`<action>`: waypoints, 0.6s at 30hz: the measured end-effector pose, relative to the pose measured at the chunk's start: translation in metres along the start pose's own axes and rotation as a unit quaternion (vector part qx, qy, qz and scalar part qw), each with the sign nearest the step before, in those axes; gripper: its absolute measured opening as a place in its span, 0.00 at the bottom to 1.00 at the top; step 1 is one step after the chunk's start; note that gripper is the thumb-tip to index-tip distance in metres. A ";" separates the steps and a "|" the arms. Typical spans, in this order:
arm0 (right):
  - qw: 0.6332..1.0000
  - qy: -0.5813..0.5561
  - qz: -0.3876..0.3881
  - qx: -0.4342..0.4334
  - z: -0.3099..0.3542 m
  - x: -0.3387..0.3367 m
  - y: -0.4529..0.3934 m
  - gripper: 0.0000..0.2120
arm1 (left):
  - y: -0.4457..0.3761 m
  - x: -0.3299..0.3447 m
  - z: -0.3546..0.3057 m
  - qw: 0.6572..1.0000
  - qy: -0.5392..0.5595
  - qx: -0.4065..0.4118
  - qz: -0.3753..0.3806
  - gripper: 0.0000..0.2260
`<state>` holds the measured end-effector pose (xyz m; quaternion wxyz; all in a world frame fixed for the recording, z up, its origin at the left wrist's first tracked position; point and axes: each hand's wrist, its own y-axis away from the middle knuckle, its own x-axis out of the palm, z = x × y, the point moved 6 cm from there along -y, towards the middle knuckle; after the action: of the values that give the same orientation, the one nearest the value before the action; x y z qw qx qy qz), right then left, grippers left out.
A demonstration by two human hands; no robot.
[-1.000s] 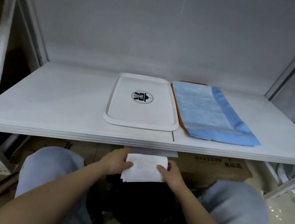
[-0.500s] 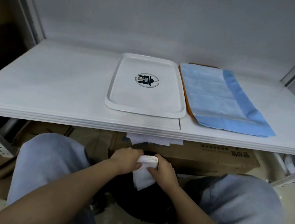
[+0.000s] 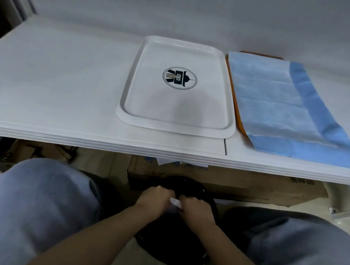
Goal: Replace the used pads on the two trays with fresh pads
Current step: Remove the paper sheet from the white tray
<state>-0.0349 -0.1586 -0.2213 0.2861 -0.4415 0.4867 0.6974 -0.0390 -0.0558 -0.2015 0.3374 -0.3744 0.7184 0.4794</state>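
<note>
Two hands are bunched together low down between the knees, over a black bin (image 3: 179,225) on the floor below the front edge of the shelf (image 3: 60,90). A crumpled white pad (image 3: 175,201) is pinched between them: the left hand (image 3: 155,198) and the right hand (image 3: 197,210) both have their fingers curled round it, and only a small scrap of white is seen between the knuckles.

Up on the shelf, the white tray (image 3: 180,87) is parked near the front edge, about mid-width, and it's bare, only a round logo is seen on it. Just beside it on the right, an orange tray (image 3: 238,122) is almost fully covered by a blue pad (image 3: 289,109), which overhangs it on the right and toward the front.

What could go wrong, probably: the wad may spring open when it's let go and end up on the floor instead of in the bin, since it's only loosely squashed. The bin could also be nudged by a knee. Whether the blue pad is used or fresh can't be told, so it could be mistaken for done. And since it overhangs so much, it could be dragged off the tray by a sleeve when the shelf is reached for.
</note>
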 end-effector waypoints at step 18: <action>0.976 0.006 0.211 0.045 0.011 0.109 0.012 0.19 | 0.001 0.077 0.017 0.983 -0.113 0.077 0.120 0.17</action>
<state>-0.0974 -0.1562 -0.3124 0.1494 -0.3192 0.6018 0.7167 -0.0755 -0.0565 -0.2715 0.3845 -0.2022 0.7497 0.4992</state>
